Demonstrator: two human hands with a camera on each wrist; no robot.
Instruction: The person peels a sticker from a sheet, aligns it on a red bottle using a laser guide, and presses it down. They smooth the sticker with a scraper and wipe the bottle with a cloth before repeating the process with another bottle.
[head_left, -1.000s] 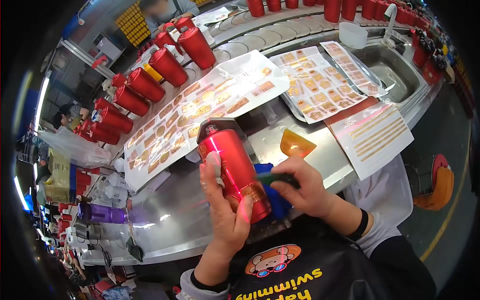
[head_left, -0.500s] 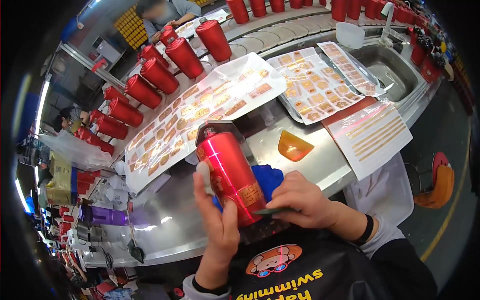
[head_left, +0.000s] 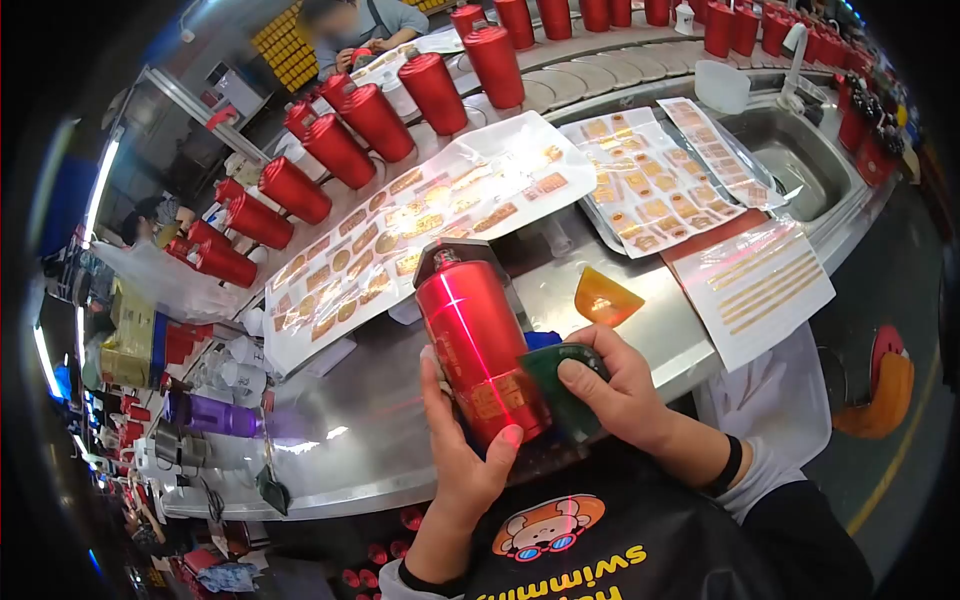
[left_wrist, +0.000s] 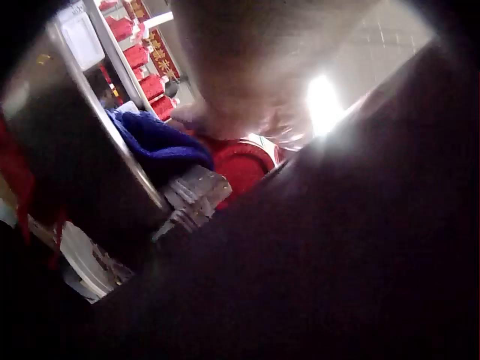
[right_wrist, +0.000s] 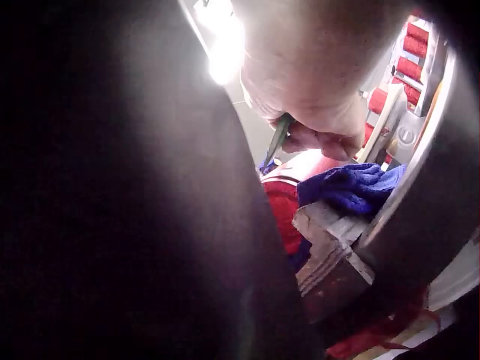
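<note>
A red bottle [head_left: 468, 315] with gold lettering lies tilted across a dark cradle [head_left: 480, 246], its neck pointing away. My left hand [head_left: 462, 462] holds it from the left, fingers along the side and thumb near the base. Between thumb and fingers, my right hand [head_left: 628, 388] grips a green scraper [head_left: 556, 380], its blade close against the bottle's lower right beside a gold label [head_left: 497, 398]. A blue cloth [right_wrist: 351, 189] lies under the bottle. The left wrist view shows the round red base [left_wrist: 244, 166], with much of the rest dark.
Behind the bottle lies a sheet of gold stickers [head_left: 340, 262]; another sticker sheet [head_left: 650, 185] and a striped sheet [head_left: 765, 290] are to the right. An amber scraper [head_left: 606, 297] rests on the metal table. Red bottles [head_left: 375, 122] line the conveyor. A sink [head_left: 800, 160] stands far right.
The green scraper has gone from below the label, edge-on, to the bottle's right side, blade facing up. My left thumb has shifted down towards the base. Bottles on the conveyor have moved right.
</note>
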